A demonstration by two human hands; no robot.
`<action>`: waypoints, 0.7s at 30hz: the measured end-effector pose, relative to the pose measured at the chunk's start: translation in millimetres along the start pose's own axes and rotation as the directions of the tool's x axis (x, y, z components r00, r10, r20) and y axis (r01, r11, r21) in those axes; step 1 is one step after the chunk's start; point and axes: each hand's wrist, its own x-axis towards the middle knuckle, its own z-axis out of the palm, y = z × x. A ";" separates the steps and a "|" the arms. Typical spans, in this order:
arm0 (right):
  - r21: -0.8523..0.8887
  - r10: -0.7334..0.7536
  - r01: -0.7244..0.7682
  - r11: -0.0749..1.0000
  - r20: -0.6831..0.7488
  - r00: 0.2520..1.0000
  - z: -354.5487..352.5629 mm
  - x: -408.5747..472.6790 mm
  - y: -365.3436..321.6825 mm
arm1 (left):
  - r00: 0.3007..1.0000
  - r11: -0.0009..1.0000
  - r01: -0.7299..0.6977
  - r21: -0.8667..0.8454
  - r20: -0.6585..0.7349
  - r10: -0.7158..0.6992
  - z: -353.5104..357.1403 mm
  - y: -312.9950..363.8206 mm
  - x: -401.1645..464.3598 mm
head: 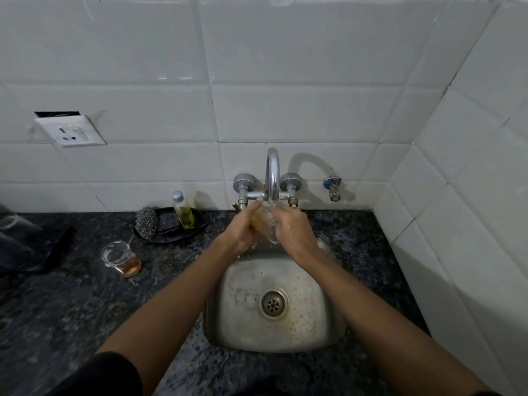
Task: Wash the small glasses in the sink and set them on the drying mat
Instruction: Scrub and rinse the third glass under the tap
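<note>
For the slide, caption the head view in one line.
Both hands, left hand and right hand, rinse a small glass under the tap; another glass waits.

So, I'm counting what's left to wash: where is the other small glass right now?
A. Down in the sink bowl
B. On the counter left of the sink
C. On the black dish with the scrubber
B: the other glass stands on the dark counter, left of the sink.

Lighting dim overall, cool grey cast. Source appears to sit above and left: the faucet (272, 174) throws a curved shadow rightward on the tiled wall (285, 110). Faint glare streaks on upper tiles. Dark countertop (71, 304) loses detail. Wide-angle distortion bows tile lines at edges. Hands (243, 232) slightly soft, possibly motion blur.
</note>
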 end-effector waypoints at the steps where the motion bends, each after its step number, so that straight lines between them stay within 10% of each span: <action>1: 0.005 -0.014 0.014 1.000 -0.012 1.000 1.5 -1.0 -0.1 | 0.999 0.999 0.010 0.051 -0.050 -0.008 -0.2 0.4 0.7; 6: 0.175 0.246 -0.273 0.946 0.165 0.955 -0.4 2.7 0.2 | 0.989 0.997 -0.059 -0.043 -0.140 0.052 -5.2 -6.6 3.5; 11: 0.396 0.440 -0.702 0.592 0.572 0.693 2.9 -3.4 15.3 | 0.981 0.974 -0.190 -0.126 -0.067 0.182 -2.7 3.5 -6.3; 15: 0.319 0.240 -0.547 0.774 0.651 0.720 -3.9 -19.1 23.0 | 0.957 0.955 -0.283 0.087 -0.042 0.288 -3.3 10.4 -7.6; 21: 0.516 0.221 -0.584 0.626 0.601 0.768 2.7 -24.0 21.8 | 0.899 0.851 -0.432 0.297 0.072 0.431 0.5 7.8 -16.4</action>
